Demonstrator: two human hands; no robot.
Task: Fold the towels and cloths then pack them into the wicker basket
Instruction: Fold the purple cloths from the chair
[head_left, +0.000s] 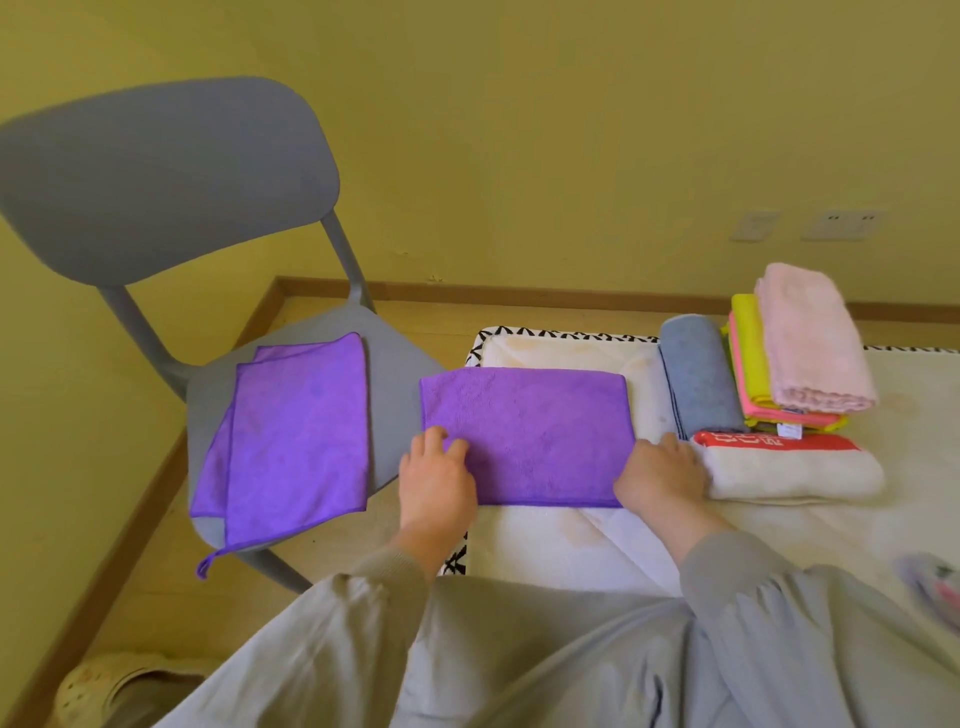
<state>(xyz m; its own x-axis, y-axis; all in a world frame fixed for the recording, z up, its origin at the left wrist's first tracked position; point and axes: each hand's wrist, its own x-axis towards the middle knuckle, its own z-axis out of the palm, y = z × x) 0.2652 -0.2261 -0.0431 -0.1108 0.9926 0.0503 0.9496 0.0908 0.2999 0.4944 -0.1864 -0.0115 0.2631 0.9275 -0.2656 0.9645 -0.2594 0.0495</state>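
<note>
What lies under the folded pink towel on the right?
A yellow cloth, then a coral cloth, with another yellow edge lowest. The pink towel covers their right parts, so anything more there is hidden.

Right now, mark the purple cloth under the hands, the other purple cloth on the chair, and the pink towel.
Purple cloth being folded (535, 431): head view, middle of its top face.
Other purple cloth (296, 436): head view, middle of its upper layer.
Pink towel (813, 338): head view, middle of its top face.

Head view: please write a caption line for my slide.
Left hand and right hand rest on a folded purple cloth beside folded towels; a second purple cloth lies on a grey chair.
</note>
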